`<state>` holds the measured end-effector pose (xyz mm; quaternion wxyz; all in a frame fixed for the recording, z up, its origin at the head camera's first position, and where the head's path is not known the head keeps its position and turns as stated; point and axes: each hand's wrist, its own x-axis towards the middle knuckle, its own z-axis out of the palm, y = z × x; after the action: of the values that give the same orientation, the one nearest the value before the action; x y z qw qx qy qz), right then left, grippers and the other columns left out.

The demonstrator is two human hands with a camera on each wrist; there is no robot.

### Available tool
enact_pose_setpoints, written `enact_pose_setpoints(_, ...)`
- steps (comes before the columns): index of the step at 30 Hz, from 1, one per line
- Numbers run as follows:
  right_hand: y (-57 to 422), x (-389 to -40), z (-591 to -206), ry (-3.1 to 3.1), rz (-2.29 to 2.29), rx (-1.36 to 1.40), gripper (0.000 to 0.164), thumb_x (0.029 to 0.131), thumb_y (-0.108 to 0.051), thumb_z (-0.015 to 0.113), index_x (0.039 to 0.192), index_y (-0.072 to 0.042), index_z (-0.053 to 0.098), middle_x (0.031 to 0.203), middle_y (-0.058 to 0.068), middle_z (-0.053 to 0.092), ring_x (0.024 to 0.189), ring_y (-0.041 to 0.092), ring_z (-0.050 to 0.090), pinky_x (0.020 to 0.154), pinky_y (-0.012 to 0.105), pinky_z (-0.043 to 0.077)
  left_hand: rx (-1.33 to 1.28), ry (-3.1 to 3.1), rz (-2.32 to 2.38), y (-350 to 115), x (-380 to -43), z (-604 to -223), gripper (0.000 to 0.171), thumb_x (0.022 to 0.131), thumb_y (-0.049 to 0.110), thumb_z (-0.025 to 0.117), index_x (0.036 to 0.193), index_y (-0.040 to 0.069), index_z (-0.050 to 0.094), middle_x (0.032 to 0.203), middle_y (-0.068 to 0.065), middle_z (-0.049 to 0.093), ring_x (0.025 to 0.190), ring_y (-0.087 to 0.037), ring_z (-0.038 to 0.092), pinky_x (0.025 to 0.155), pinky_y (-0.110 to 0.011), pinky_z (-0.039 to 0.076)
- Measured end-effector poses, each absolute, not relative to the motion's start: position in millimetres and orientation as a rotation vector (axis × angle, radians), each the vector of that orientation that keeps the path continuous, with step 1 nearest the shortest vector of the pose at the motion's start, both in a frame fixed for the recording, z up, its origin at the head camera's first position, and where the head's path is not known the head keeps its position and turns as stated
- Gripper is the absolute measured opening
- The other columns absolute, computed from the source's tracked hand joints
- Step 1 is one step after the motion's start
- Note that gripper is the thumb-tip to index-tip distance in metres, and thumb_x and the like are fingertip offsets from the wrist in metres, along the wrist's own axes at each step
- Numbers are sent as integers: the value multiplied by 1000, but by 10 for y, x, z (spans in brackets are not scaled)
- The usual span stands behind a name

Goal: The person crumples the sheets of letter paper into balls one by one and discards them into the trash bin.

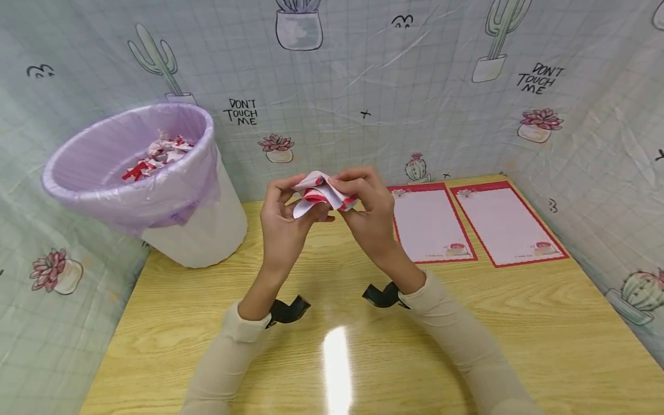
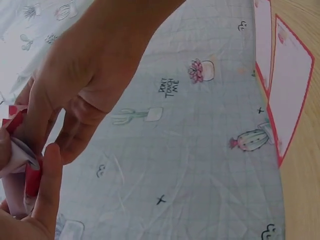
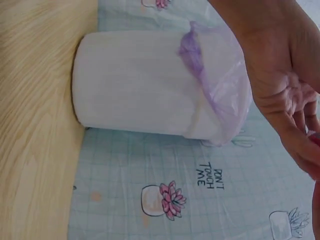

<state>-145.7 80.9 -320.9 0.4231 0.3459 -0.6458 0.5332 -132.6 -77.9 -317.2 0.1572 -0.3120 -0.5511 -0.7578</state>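
Between both hands, above the table, is a crumpled sheet of white paper with red edging (image 1: pixel 317 193). My left hand (image 1: pixel 282 230) grips its left side, fingers curled at the paper's edge. On the other side my right hand (image 1: pixel 370 216) pinches it between thumb and fingers. In the left wrist view, folds of the paper (image 2: pixel 33 177) show between the fingertips of both hands. Only a small red bit of it appears beside the right hand (image 3: pixel 285 100) in the right wrist view.
At the left stands a white bin (image 1: pixel 199 230) lined with a purple bag (image 1: pixel 129 199), holding torn red and white paper scraps (image 1: pixel 161 153). Two red-bordered sheets (image 1: pixel 430 222) lie side by side on the wooden table (image 1: pixel 519 323) at right. A cactus-print sheet (image 1: pixel 342 75) hangs behind.
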Motion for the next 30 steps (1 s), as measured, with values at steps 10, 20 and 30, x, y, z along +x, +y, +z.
enact_pose_setpoints(10, 1042, -1445, -3178, -1616, 1865, 1410, 20, 101, -13, 65, 116, -3, 71, 119, 5, 56, 120, 26, 56, 98, 37, 55, -860, -1650, -2091, -979, -1387, -3074, 29, 84, -26, 65, 108, -12, 58, 103, -5, 71, 72, -18, 72, 52, -31, 58)
enact_pose_setpoints(20, 1083, -1402, -3154, -1720, 1934, 1286, 52, 84, -19, 80, 117, 15, 57, 121, 6, 56, 110, 24, 57, 87, 35, 59, -1006, -1886, -1670, -895, -1348, -3049, 21, 83, -19, 72, 99, -7, 66, 99, -25, 73, 83, -14, 74, 67, -26, 61)
enact_pose_setpoints(30, 1184, -1389, -3031, -1786, 1712, 1180, 29, 88, 3, 72, 114, 11, 64, 115, 19, 64, 107, 22, 65, 91, 37, 58, -1410, -1794, -2086, -1049, -1420, -2997, 27, 102, 10, 62, 125, -4, 63, 124, -14, 66, 103, -21, 71, 82, -41, 61)
